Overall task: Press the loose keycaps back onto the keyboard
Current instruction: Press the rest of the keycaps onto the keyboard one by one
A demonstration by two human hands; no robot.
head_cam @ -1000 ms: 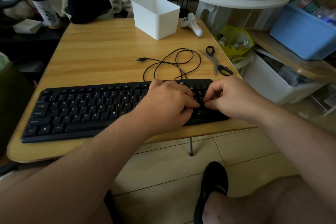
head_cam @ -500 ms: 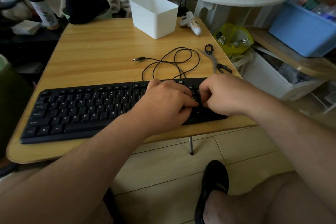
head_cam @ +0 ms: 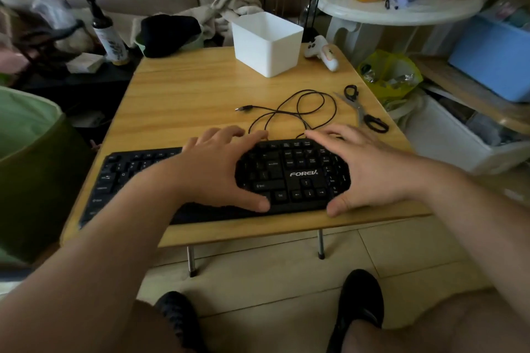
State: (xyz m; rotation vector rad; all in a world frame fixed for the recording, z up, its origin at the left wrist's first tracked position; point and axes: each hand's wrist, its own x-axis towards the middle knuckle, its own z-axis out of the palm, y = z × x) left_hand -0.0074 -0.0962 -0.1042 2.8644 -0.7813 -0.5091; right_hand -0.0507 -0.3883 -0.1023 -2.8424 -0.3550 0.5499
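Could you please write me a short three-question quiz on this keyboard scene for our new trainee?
1. True or false: the scissors lie on the keyboard.
2. Which hand is nearer the scissors: A) left hand B) right hand?
3. Fill in: the white bin stands on the ____.

Key
1. False; they lie on the table beyond the keyboard's right end.
2. B.
3. Table.
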